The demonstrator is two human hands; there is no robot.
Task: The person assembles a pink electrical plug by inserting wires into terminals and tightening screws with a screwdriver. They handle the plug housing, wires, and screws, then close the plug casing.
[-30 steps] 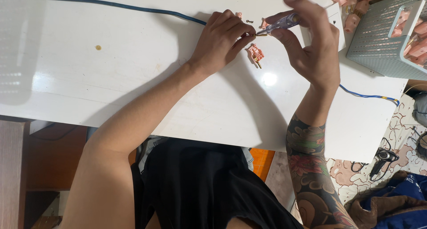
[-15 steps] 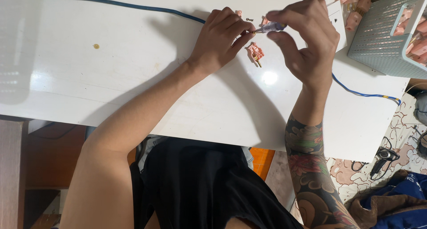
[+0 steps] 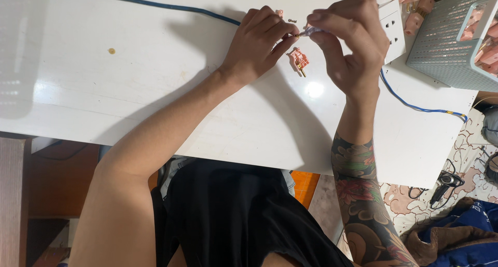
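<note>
Pink plastic plug part (image 3: 299, 59) (brass prongs)

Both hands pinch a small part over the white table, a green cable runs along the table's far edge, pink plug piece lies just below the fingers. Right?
Not quite: the cable is blue, not green, as the head view shows. The rest holds: the left hand and right hand pinch a small part over the white table, and a pink plug piece lies just below the fingers.
</note>
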